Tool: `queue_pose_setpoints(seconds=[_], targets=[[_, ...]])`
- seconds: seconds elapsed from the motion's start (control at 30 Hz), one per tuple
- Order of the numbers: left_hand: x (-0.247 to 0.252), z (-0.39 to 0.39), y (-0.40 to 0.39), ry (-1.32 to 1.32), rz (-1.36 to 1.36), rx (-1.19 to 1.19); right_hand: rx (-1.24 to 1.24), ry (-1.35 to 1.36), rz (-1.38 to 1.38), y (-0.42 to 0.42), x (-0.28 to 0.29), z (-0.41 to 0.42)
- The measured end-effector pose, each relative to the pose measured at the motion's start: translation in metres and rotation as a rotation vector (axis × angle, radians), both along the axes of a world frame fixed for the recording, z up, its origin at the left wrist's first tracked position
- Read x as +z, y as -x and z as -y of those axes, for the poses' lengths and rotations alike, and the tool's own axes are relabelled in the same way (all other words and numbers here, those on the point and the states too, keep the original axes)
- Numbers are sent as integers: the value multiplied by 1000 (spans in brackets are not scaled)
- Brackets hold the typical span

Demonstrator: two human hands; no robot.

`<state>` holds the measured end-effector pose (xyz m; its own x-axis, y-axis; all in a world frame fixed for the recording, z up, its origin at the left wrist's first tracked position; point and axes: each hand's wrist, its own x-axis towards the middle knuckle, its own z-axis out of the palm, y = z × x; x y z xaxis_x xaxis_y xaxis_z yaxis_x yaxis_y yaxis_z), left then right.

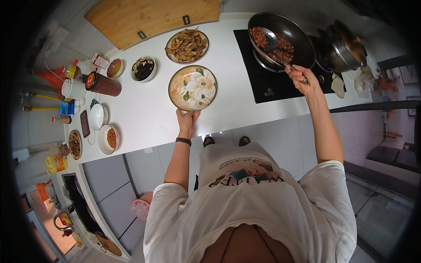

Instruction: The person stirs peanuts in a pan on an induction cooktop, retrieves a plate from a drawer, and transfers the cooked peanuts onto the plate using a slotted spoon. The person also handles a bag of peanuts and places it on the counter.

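My left hand [186, 122] holds the near rim of a flower-patterned plate [194, 87], which bears no food. A plate of browned, dried-looking pieces [186, 45] stands just behind it. My right hand [302, 79] grips the metal handle of a ladle [270, 38], its round head down in a black wok [301, 34]. Small reddish-brown pieces, apparently peanuts [283, 49], lie in the wok around the ladle head. The wok appears tilted over a black cooktop [268, 88]. Whether my right hand also touches a wok handle cannot be made out.
A stacked metal pot [343, 49] stands right of the wok, beside a pale cloth [337, 85]. Leftward are a bowl of dark food [143, 69], a red-brown jar [104, 84], a white bowl [98, 117] and a phone [85, 123]. Wooden boards [154, 19] lean behind.
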<state>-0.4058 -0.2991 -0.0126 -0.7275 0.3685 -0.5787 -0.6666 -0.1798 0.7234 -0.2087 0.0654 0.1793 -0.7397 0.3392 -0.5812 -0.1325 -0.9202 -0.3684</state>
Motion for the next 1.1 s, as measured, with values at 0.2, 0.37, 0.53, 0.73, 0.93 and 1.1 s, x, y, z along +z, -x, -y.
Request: queue_pose_setpoints(seconds=[0.2, 0.37, 0.53, 0.73, 0.93, 1.1], targets=[[-3, -1, 1, 17, -11, 13, -76, -71, -40, -16, 7, 3], [-4, -2, 2, -13, -21, 29, -127, -245, 52, -24, 9, 6], [-2, -10, 0, -28, -10, 18, -125, -463, 196, -27, 10, 10], [-1, -18, -1, -43, 4, 16, -162, -662, 297, -25, 13, 16], [-1, -25, -2, -50, 6, 25, -126, -862, 442, -16, 7, 18], [-2, -31, -2, -31, -3, 29, 51, -1430, 876, -5, 6, 18]])
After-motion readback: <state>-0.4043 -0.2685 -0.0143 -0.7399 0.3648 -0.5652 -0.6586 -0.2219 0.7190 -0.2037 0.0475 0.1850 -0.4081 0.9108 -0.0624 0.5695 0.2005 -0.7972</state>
